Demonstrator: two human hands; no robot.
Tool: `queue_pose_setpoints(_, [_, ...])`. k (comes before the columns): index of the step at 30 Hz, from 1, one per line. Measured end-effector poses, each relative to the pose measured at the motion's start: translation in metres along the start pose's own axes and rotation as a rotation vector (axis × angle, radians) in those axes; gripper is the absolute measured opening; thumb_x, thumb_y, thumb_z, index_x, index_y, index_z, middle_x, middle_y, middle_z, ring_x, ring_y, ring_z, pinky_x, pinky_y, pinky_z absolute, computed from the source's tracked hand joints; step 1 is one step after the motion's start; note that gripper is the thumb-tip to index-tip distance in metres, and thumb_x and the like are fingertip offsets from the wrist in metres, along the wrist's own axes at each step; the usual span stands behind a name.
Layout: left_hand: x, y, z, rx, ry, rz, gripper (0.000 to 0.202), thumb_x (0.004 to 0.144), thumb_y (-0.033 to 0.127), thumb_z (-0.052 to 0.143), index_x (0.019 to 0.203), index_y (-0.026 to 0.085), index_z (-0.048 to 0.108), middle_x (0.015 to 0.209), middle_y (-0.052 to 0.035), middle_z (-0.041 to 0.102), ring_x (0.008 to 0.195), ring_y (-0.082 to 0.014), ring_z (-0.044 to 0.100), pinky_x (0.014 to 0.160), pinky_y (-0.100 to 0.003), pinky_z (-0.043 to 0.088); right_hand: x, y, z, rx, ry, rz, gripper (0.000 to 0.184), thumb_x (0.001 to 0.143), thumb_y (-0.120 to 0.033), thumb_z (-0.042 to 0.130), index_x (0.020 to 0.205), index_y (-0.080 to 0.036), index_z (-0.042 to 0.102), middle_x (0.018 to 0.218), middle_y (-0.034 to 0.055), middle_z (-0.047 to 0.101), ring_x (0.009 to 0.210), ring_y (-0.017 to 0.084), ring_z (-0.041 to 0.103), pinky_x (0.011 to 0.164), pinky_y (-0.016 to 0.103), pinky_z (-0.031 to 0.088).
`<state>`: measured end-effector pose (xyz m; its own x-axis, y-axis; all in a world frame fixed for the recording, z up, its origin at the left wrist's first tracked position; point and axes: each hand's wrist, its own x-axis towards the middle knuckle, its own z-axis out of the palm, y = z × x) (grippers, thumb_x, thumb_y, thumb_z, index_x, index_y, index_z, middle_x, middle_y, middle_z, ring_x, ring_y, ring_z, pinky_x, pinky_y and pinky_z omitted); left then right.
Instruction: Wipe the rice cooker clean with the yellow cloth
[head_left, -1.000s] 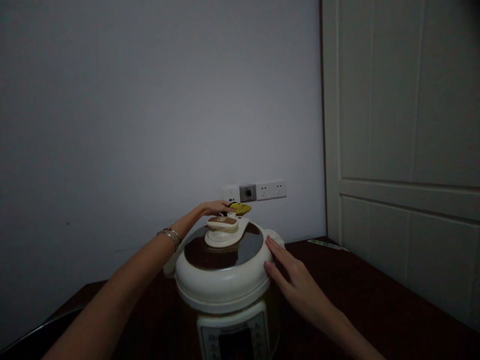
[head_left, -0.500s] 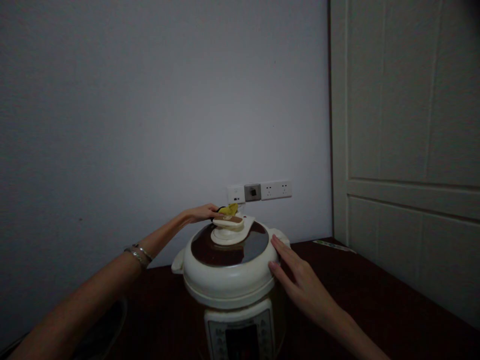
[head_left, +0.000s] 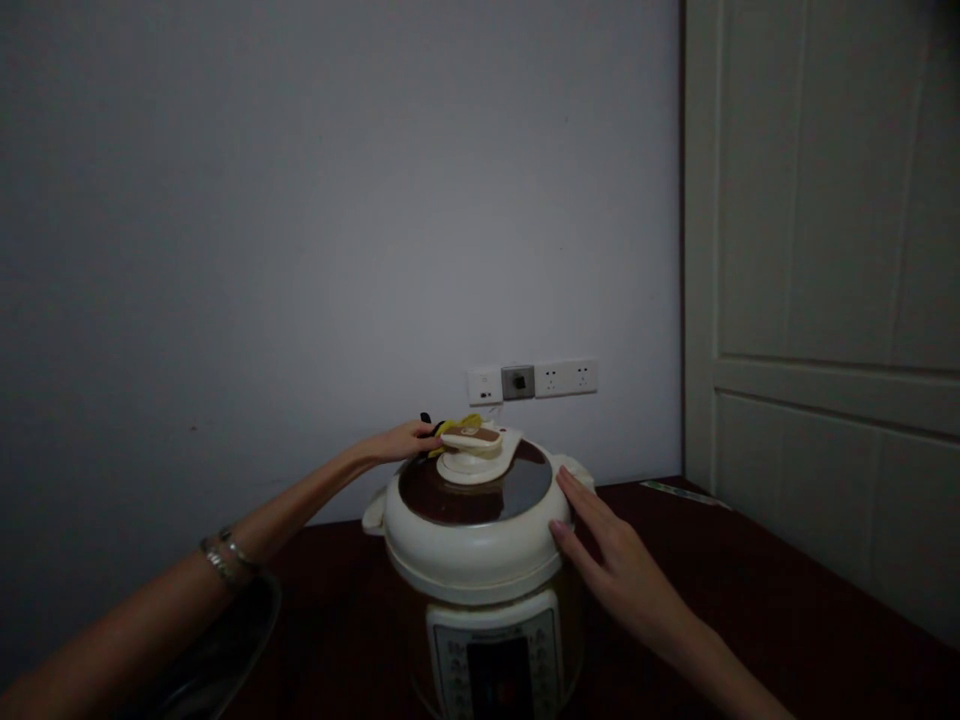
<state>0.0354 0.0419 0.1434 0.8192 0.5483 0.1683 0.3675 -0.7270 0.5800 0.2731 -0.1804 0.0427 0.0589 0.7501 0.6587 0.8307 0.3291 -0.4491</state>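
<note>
A white electric pressure cooker with a dark brown lid top stands on the dark red table. My left hand reaches over the far left side of the lid, closed on a yellow cloth with a black part. This cloth lies beside and behind the raised lid handle, which hides some of it. Against the right side of the cooker's white rim rests my right hand, thumb and fingers stretched out and holding nothing. A control panel faces me below the rim.
Wall sockets sit low on the wall behind the cooker. A pale panelled door rises on the right, and a thin patterned strip lies on the table near it. Under my left forearm is a dark rounded container.
The view has swung slightly left, so the cooker and sockets appear further right. My left hand has moved the yellow cloth a little beside the lid handle. My right hand stays against the rim.
</note>
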Motion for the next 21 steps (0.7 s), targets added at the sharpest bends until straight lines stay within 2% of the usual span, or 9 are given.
queue_pose_setpoints(6, [-0.025, 0.02, 0.011, 0.169, 0.11, -0.066, 0.047, 0.081, 0.056, 0.042, 0.076, 0.012, 0.061, 0.065, -0.0006, 0.055, 0.06, -0.0117, 0.044, 0.054, -0.022, 0.032, 0.0, 0.0, 0.001, -0.009, 0.001, -0.015, 0.067, 0.088, -0.052, 0.042, 0.14, -0.011, 0.035, 0.145, 0.0117, 0.033, 0.135, 0.024, 0.03, 0.112, 0.045, 0.024])
queue_pose_setpoints(9, [-0.039, 0.029, 0.021, 0.241, 0.174, -0.052, 0.041, 0.085, 0.047, 0.039, 0.079, 0.014, 0.061, 0.073, -0.0033, 0.061, 0.064, -0.0127, 0.049, 0.059, -0.023, 0.036, -0.001, 0.0, 0.001, -0.017, -0.003, -0.018, 0.067, 0.088, -0.052, 0.041, 0.14, -0.011, 0.036, 0.145, 0.0121, 0.032, 0.134, 0.024, 0.031, 0.112, 0.046, 0.024])
queue_pose_setpoints(15, [-0.062, 0.061, 0.049, 0.646, 0.341, -0.077, 0.044, 0.091, 0.041, 0.031, 0.076, 0.014, 0.063, 0.083, -0.0099, 0.065, 0.07, -0.0171, 0.057, 0.065, -0.028, 0.042, -0.001, -0.001, 0.0, -0.014, 0.009, -0.013, 0.066, 0.088, -0.052, 0.042, 0.14, -0.012, 0.036, 0.145, 0.0115, 0.033, 0.134, 0.024, 0.031, 0.112, 0.046, 0.024])
queue_pose_setpoints(21, [-0.067, 0.081, 0.064, 0.837, 0.382, -0.081, 0.04, 0.094, 0.031, 0.03, 0.093, 0.013, 0.065, 0.103, -0.0133, 0.064, 0.085, -0.0209, 0.063, 0.075, -0.032, 0.048, 0.0, 0.002, 0.002, 0.002, 0.021, -0.024, 0.064, 0.088, -0.051, 0.043, 0.139, -0.013, 0.038, 0.145, 0.0116, 0.033, 0.134, 0.025, 0.031, 0.111, 0.048, 0.025])
